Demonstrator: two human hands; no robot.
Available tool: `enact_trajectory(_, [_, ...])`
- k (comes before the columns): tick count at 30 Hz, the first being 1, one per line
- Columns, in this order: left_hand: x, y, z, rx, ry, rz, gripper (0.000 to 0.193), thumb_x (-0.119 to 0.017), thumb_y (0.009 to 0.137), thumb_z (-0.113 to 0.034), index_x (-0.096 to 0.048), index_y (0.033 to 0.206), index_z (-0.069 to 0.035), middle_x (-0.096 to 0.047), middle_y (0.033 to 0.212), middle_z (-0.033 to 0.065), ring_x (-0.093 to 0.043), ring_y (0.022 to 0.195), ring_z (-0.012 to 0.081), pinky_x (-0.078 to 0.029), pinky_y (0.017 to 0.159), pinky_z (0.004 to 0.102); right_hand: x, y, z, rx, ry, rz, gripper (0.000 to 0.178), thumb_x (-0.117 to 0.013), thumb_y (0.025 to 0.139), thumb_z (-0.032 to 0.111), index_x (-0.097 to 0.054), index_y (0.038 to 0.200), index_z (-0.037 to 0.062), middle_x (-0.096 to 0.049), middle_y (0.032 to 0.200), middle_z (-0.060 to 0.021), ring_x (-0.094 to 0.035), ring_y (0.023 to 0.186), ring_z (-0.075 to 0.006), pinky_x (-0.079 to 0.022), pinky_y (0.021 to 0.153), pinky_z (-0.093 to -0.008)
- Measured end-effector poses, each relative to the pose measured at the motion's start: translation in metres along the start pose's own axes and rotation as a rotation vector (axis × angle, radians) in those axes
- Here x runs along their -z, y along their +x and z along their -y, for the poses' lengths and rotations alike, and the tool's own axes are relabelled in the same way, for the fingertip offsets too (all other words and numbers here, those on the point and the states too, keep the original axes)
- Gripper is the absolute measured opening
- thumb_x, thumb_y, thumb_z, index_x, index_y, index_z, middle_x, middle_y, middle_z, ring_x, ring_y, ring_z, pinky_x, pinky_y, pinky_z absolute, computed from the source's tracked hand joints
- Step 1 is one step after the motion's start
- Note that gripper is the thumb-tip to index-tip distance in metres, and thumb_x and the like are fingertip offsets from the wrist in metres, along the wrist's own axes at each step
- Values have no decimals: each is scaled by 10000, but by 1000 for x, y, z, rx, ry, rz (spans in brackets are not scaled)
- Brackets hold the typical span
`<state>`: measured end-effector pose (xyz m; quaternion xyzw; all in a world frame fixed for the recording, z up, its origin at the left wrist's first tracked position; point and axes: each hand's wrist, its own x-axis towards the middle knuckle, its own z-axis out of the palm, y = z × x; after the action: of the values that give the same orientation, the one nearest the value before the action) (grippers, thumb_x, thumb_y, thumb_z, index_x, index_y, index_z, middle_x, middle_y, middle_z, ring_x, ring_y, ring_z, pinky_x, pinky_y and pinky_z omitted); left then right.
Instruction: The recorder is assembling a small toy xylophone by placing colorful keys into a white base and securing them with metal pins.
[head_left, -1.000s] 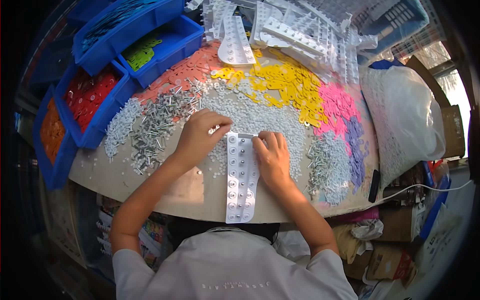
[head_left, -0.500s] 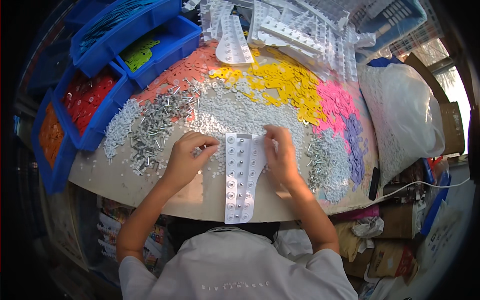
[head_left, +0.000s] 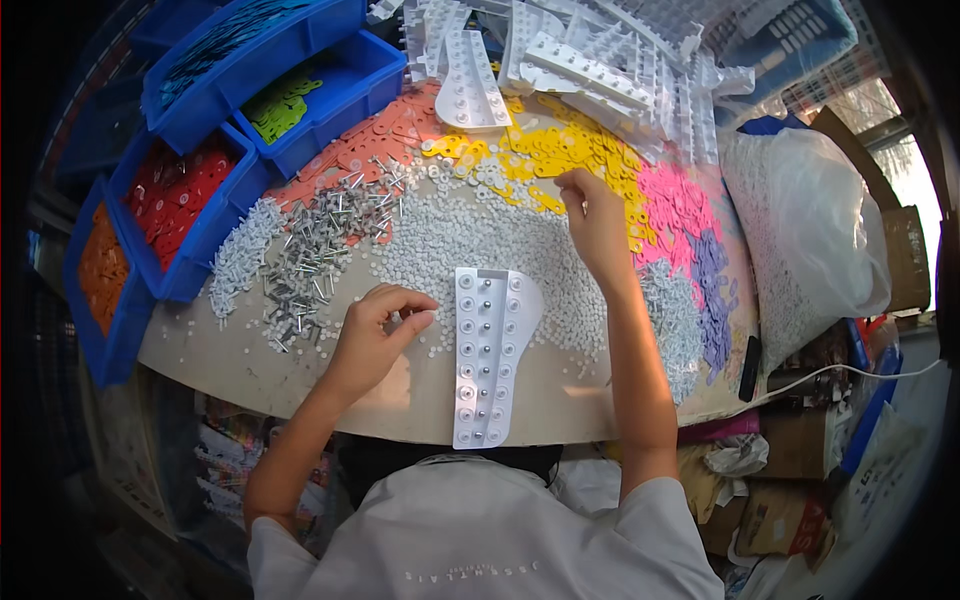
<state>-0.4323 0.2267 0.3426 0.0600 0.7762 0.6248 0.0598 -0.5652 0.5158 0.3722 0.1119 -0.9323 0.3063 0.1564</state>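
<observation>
A white plastic tray-like part (head_left: 487,355) lies lengthwise on the table in front of me. It has two rows of round fittings, a row of metal pins down its middle and a bulge on its right side. To its left hovers my left hand (head_left: 372,335), thumb and forefinger drawn together; anything between them is too small to make out. My right hand (head_left: 597,225) is over the yellow flat pieces (head_left: 590,150) at the far side. Its fingers are bent and slightly apart, with nothing visible in them. Small white caps (head_left: 470,230) lie spread between the hands.
Blue bins (head_left: 185,270) with coloured pieces line the left. Metal pins (head_left: 320,230) and orange pieces (head_left: 355,145) lie beside them. Further white parts (head_left: 600,70) are stacked at the back. Pink pieces (head_left: 675,205), purple pieces (head_left: 708,290) and a plastic sack (head_left: 805,230) are right.
My right hand has left the white part's right side and moved far across to the yellow pieces. My left hand has dropped slightly nearer to me. The part has shifted slightly right.
</observation>
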Motion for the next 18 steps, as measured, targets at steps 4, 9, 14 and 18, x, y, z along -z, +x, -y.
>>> enact_trajectory(4, [9,-11,4,-24,59,-7,134,-730,860,-35,-727,993,-25,-663,890,45,-595,808,131,-446,693,273,12,0,-14,14,-38,10,108,-629,904,35,-670,988,-18,-712,922,-166,-690,853,-279,-529,784,-368])
enact_trajectory(9, [9,-21,10,64,-48,-27,123,-712,868,-11,-716,991,-2,-650,894,49,-585,816,126,-439,708,264,13,-56,-34,-91,-39,125,59,-683,849,27,-668,891,-11,-679,865,-180,-636,856,-349,-499,788,-423])
enact_trajectory(14, [-8,-23,13,51,-125,16,126,-715,868,-8,-714,994,3,-650,885,52,-583,804,126,-440,718,262,-2,-81,-32,-102,-55,105,79,-706,853,55,-662,910,20,-644,905,-155,-590,911,-344,-468,810,-432])
enact_trajectory(18, [-16,-23,8,-9,-58,42,136,-723,864,-9,-709,998,6,-656,886,62,-594,797,141,-463,738,267,-4,-89,-36,13,-127,47,88,-716,841,58,-668,905,23,-648,906,-145,-588,913,-346,-472,811,-433])
